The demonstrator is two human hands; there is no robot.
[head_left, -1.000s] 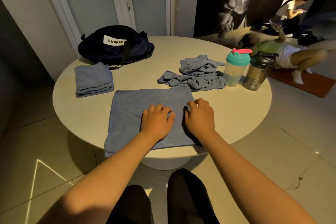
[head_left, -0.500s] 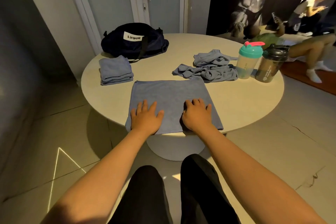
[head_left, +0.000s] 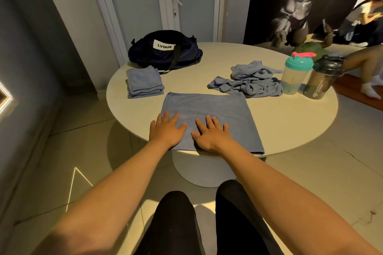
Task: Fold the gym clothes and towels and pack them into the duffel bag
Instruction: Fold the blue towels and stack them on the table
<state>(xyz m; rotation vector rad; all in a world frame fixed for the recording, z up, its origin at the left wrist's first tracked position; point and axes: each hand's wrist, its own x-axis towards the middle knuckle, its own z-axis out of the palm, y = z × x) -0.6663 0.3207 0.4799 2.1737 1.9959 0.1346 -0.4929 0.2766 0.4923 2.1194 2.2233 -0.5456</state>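
Left hand (head_left: pixel 167 130): palm down and flat, fingers (head_left: pixel 160 117) straight, slightly spread, pointing far.
Right hand (head_left: pixel 211 133): palm down and flat, fingers (head_left: pixel 209 121) straight, thumb turned towards the other thumb, a small gap between them.
Forearms: bare, reaching forward from the near edge, converging.
Wrists: straight.

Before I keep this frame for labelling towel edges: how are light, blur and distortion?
Head view: dim, warm light, brightest on the right of the table, left wall shadowed. Head view: flat towel, left hand and right hand are sharp; the people at the right edge are smeared. Head view: the wide lens bows the door frame.
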